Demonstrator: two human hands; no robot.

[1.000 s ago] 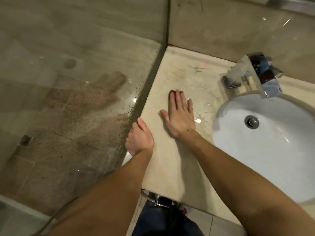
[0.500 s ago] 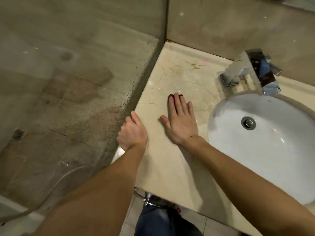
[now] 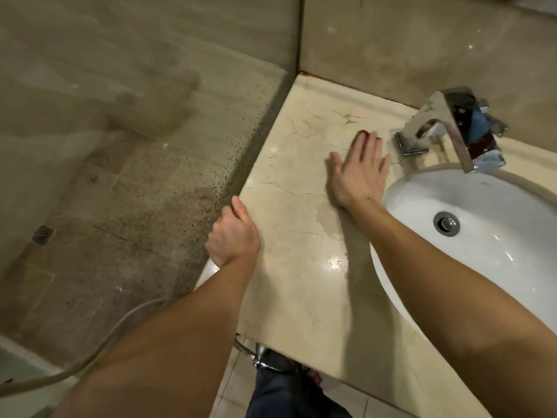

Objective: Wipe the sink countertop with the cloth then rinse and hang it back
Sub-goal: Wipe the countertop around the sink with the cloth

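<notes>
My right hand [image 3: 358, 173] lies flat, palm down, on the cream marble countertop [image 3: 295, 245], just left of the faucet base. A small dark red cloth [image 3: 362, 132] is pressed under it; only a sliver shows past the fingertips, the rest is hidden. My left hand [image 3: 233, 239] is curled over the countertop's left edge, thumb on top, beside the glass partition. A damp streak shines on the marble between my two arms.
The chrome faucet [image 3: 452, 128] stands right of my right hand, over the white sink basin [image 3: 497, 260] with its drain [image 3: 446, 223]. A spotted glass shower partition [image 3: 135, 176] bounds the counter's left side. A hose [image 3: 90, 351] lies behind it. Tiled wall runs along the back.
My right hand has slid with the cloth away from me and to the right, from mid-counter up to the faucet base. My left hand stays on the counter edge.
</notes>
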